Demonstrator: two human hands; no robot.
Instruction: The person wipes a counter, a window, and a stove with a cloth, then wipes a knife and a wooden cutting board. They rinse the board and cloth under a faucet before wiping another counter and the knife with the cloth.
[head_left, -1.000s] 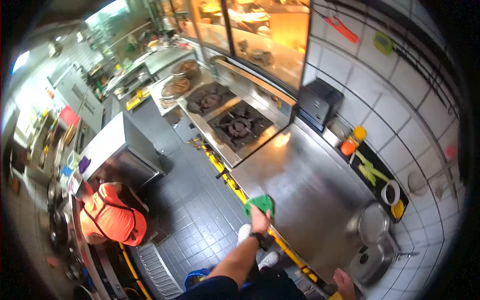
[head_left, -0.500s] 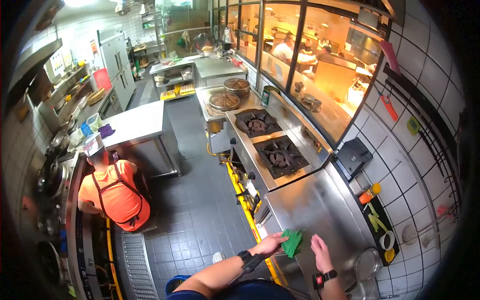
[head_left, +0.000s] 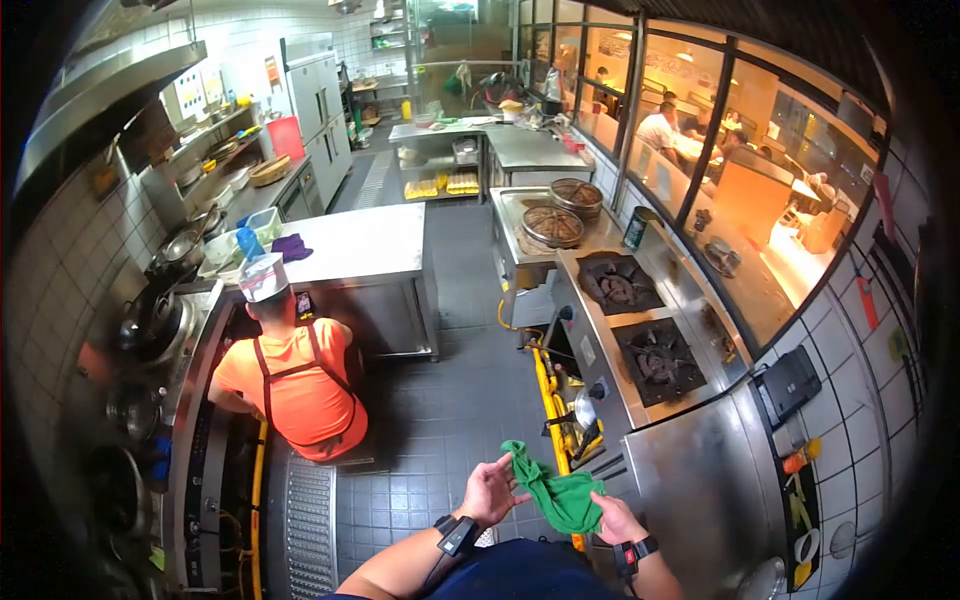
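A green cloth [head_left: 562, 498] hangs loosely stretched between my two hands, in front of my body and beside the steel counter's edge. My left hand [head_left: 488, 492] has the cloth's left end at its fingertips, with the fingers partly curled. At the lower right end, my right hand [head_left: 620, 522] pinches the cloth between thumb and fingers. Both wrists wear black straps with small devices. Just right of my hands lies the bare steel worktop [head_left: 700, 480], next to the gas burners [head_left: 660, 362].
A person in an orange shirt [head_left: 300, 385] crouches at the left by a white-topped counter [head_left: 370, 240]. Bamboo steamers [head_left: 552, 226] sit beyond the burners. Yellow pipes [head_left: 560, 410] run below the stove. A black box [head_left: 788, 385] stands against the right wall.
My right hand has gone from empty over the worktop to gripping the cloth. The cloth is now spread out between both hands, off the counter. The view has turned to the left.
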